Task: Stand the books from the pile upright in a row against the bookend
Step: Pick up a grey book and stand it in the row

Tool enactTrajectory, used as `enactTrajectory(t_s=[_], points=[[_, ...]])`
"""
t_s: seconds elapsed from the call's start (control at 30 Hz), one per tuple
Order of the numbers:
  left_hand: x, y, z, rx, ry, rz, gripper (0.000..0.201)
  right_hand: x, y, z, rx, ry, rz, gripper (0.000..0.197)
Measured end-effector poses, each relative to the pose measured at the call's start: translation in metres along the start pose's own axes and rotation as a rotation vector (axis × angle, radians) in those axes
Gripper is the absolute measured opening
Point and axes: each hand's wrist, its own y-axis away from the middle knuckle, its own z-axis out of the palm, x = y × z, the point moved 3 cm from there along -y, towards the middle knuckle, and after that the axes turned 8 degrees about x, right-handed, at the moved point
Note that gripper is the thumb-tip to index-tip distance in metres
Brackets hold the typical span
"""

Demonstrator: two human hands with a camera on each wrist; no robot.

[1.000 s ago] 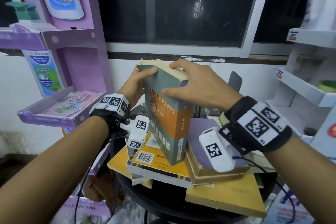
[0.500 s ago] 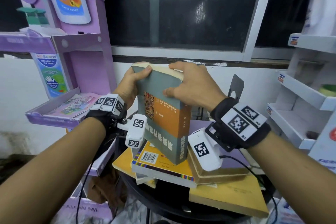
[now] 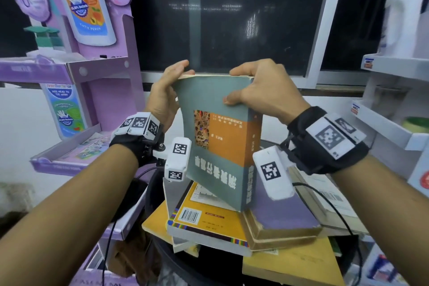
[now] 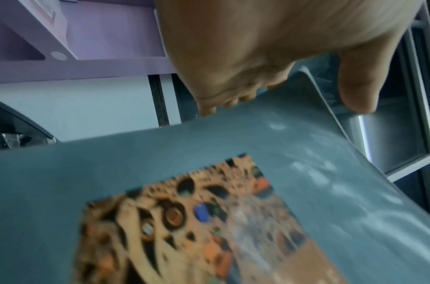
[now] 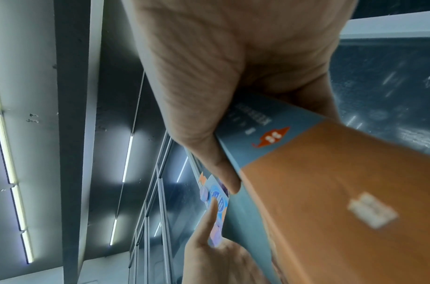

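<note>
A thick grey-and-orange book (image 3: 220,137) stands almost upright, its lower end over the pile, its cover toward me. My left hand (image 3: 171,86) grips its top left corner, thumb on the top edge. In the left wrist view the fingers (image 4: 233,92) curl behind the cover (image 4: 209,149). My right hand (image 3: 241,87) grips the top right corner at the spine, thumb (image 5: 223,165) on the cover and fingers over the top. Below lies the pile: a yellow book with a barcode (image 3: 202,218), a purple book (image 3: 283,213) and a tan book (image 3: 290,267). The bookend is hidden.
The pile rests on a round black table (image 3: 185,264). A purple cardboard display stand (image 3: 81,72) is close on the left, white shelves (image 3: 390,123) close on the right. A dark window (image 3: 232,18) is behind. Cables hang from both wrist cameras.
The book has turned so its cover faces me instead of its spine, and it stands straighter. My left hand has shifted to the top left corner. Both hands have kept their hold.
</note>
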Motion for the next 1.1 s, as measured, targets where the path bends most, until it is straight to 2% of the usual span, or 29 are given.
enactTrajectory(t_s=[0.2, 0.33, 0.43, 0.57, 0.77, 0.93, 1.03, 1.1], points=[[-0.023, -0.013, 0.008, 0.017, -0.252, -0.026, 0.043, 0.021, -0.017, -0.024, 0.088, 0.026, 0.056, 0.054], [-0.045, -0.026, 0.018, 0.026, -0.378, -0.047, 0.045, 0.041, -0.034, -0.024, 0.127, 0.106, 0.065, 0.061], [-0.067, -0.041, 0.026, -0.001, -0.492, -0.021, 0.037, 0.056, -0.047, -0.020, 0.150, 0.145, 0.079, 0.061], [-0.101, -0.064, 0.032, -0.029, -0.622, -0.044, 0.040, 0.075, -0.067, -0.011, 0.162, 0.168, 0.102, 0.062], [-0.136, -0.088, 0.037, -0.047, -0.676, -0.129, 0.050, 0.092, -0.095, 0.003, 0.196, 0.217, 0.100, 0.059], [-0.149, -0.101, 0.043, -0.060, -0.784, -0.097, 0.064, 0.103, -0.106, 0.018, 0.208, 0.220, 0.108, 0.053], [-0.156, -0.104, 0.044, -0.064, -0.924, -0.078, 0.059, 0.108, -0.110, 0.028, 0.209, 0.216, 0.125, 0.053], [-0.158, -0.105, 0.042, -0.067, -0.984, -0.072, 0.053, 0.111, -0.111, 0.034, 0.219, 0.213, 0.129, 0.043]])
